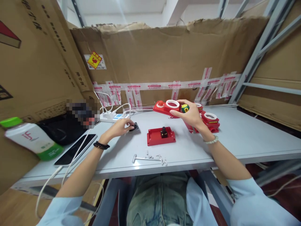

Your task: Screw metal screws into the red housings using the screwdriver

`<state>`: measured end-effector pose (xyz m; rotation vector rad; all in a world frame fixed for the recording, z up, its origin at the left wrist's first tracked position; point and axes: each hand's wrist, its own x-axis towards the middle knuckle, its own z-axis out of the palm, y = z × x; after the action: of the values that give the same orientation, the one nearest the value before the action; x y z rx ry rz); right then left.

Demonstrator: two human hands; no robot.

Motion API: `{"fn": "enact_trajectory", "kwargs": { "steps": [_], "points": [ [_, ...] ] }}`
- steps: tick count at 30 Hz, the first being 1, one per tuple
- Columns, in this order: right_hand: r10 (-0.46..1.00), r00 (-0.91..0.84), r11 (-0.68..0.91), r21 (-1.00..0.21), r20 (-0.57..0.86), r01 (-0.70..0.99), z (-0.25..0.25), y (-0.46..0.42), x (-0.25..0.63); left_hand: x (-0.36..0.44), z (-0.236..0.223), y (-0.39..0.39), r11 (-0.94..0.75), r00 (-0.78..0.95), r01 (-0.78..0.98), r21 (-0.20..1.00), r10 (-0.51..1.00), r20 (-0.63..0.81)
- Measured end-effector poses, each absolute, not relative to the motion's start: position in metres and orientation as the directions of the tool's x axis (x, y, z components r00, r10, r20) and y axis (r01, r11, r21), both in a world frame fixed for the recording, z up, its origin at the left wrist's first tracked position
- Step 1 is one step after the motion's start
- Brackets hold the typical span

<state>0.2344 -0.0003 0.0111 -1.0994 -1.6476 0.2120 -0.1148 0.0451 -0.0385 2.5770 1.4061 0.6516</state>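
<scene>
My left hand (124,126) reaches to the left middle of the table, its fingers closed on a small black square part (134,127) with a round centre. My right hand (190,113) is raised and grips a red plastic cover (164,108) that carries a white ring and a red knob. A green-and-yellow tool handle (185,108), perhaps a screwdriver's, shows in the same hand; the rest is hidden. Between my hands lies an open red box base (154,138) with a black switch-like part (164,132) standing in it.
More red housings with white rings (210,116) sit behind my right wrist. A T-handled wrench (147,159) and several screws (162,158) lie near the front edge. Left are a phone (76,150), a bottle (33,138), cables and a power strip (114,117). Cardboard (164,56) walls the back.
</scene>
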Motion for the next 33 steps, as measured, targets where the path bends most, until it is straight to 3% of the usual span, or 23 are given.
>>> {"fn": "enact_trajectory", "kwargs": {
  "steps": [3, 7, 12, 22, 33],
  "points": [
    [0.73, 0.049, 0.556, -0.634, 0.681, 0.538, 0.012, 0.001, 0.237, -0.09, -0.018, 0.03, -0.649, 0.527, 0.678, 0.345, 0.756, 0.388],
    [0.703, 0.076, 0.567, -0.621, 0.708, 0.54, 0.014, 0.002, 0.242, -0.04, 0.004, 0.017, -0.758, 0.631, 0.583, 0.292, 0.649, 0.426],
    [0.683, 0.074, 0.562, -0.587, 0.727, 0.582, 0.016, 0.003, 0.244, 0.008, 0.013, 0.017, -0.818, 0.744, 0.531, 0.221, 0.575, 0.34],
    [0.701, 0.068, 0.564, -0.61, 0.71, 0.557, 0.017, 0.0, 0.243, 0.021, 0.012, 0.011, -0.795, 0.768, 0.573, 0.197, 0.605, 0.209],
    [0.7, 0.064, 0.563, -0.605, 0.711, 0.563, 0.016, 0.002, 0.241, 0.021, 0.011, 0.012, -0.773, 0.752, 0.588, 0.24, 0.631, 0.191]
  ]
}}
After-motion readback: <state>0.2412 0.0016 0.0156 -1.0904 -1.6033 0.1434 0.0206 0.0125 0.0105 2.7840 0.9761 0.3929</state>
